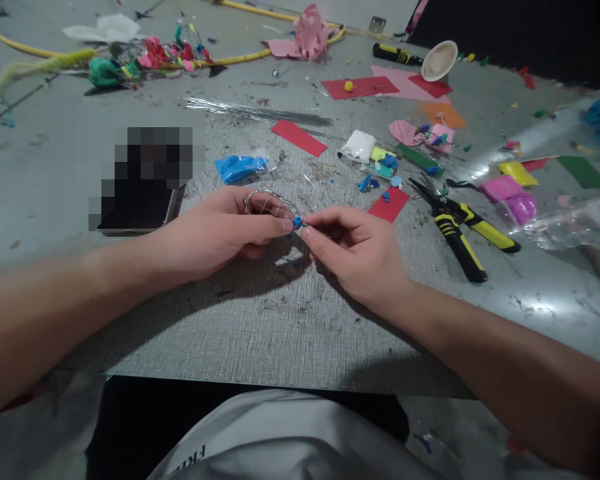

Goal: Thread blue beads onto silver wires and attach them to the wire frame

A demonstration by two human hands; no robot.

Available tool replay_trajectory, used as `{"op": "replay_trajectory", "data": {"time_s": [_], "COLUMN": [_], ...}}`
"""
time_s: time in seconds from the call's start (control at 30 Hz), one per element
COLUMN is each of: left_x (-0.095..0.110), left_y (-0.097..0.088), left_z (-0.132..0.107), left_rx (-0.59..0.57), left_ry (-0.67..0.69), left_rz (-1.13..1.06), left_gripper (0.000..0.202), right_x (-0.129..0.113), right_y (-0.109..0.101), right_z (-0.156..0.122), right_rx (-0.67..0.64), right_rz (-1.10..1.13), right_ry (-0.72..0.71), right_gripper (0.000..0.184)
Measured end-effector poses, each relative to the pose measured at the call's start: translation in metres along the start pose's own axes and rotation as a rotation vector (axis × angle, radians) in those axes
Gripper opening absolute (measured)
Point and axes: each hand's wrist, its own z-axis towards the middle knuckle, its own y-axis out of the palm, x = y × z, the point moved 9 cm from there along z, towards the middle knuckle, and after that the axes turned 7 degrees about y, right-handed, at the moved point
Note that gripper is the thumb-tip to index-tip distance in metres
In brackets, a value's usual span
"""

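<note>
Between my hands, over the middle of the grey table, is a small lump of blue clay [297, 223]. My left hand [235, 223] is closed, thumb and forefinger pinching the clay from the left. A loop of thin silver wire [254, 200] curves across its fingers. From the right, my right hand [353, 247] pinches at the clay with thumb and forefinger, seemingly on a short piece of wire; the exact hold is partly hidden. Beyond my left hand lies a packet of blue clay [243, 168]. Tiny blue scraps rest on the table below.
Yellow-and-black pliers [463, 227] lie open at right, near a clear plastic bottle [575, 223]. A dark phone-like device [140, 193] stands at left. Behind are a bundle of wires [260, 112], red paper strips [300, 137], a white clay packet [359, 146] and a paper cup [439, 61].
</note>
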Motion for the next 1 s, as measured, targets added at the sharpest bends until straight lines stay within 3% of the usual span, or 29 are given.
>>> {"op": "replay_trajectory", "data": {"time_s": [0.37, 0.63, 0.87, 1.0], "left_x": [0.009, 0.011, 0.030, 0.045], "left_y": [0.002, -0.015, -0.018, -0.010], "left_z": [-0.004, -0.003, -0.002, -0.003], "left_rx": [0.041, 0.086, 0.133, 0.005], "left_ry": [-0.032, 0.037, 0.222, 0.415], "left_rz": [0.164, 0.239, 0.101, 0.222], "left_gripper": [0.012, 0.010, 0.012, 0.008], "right_x": [-0.003, 0.002, 0.002, -0.013], "right_y": [0.004, 0.010, 0.014, 0.010], "right_z": [-0.004, -0.005, -0.008, -0.012], "right_rx": [-0.019, -0.146, -0.183, -0.137], "right_rz": [-0.025, 0.050, 0.091, -0.084], "right_ry": [-0.057, 0.023, -0.015, -0.206], "right_gripper": [0.016, 0.026, 0.022, 0.010]}}
